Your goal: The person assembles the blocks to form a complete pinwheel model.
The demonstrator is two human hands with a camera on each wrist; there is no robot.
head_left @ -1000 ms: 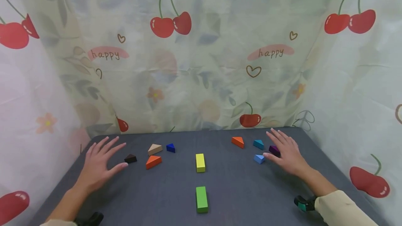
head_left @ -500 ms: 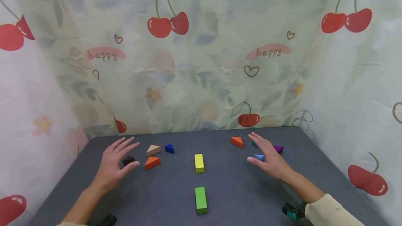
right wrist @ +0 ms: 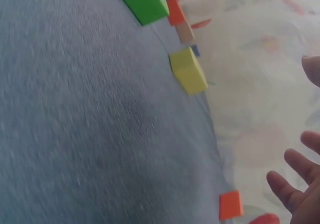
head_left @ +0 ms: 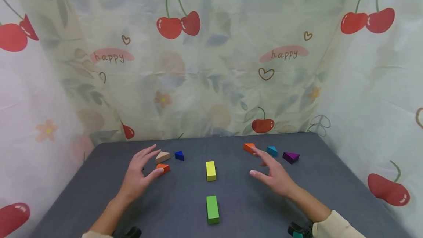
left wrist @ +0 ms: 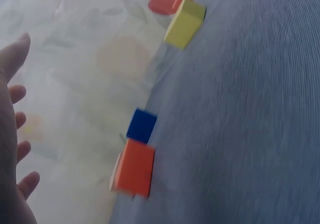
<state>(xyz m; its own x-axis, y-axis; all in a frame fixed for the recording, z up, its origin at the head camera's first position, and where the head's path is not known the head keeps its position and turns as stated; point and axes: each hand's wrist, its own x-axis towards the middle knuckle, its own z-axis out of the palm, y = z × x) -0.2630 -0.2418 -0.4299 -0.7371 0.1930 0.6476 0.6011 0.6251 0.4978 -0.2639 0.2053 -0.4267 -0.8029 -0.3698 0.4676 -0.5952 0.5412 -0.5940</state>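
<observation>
My left hand hovers over the left side of the table, fingers spread and holding nothing. Its thumb overlaps an orange triangular block in the head view, and its fingertips reach the edge of a beige triangular block. A small dark blue triangular block lies just to the right. My right hand, also holding nothing, is above the right side, its index fingertip overlapping another orange triangular block. Between the hands lie a yellow block and, nearer me, a green block.
Beyond my right hand lie a teal triangular block and a purple triangular block. The dark grey table is bordered at the back and sides by a cherry-patterned curtain. Dark straps sit at both wrists.
Both hands have moved inward toward the middle. The left now hides nearly all of the black block, and the right covers the light blue block while uncovering the teal and purple ones.
</observation>
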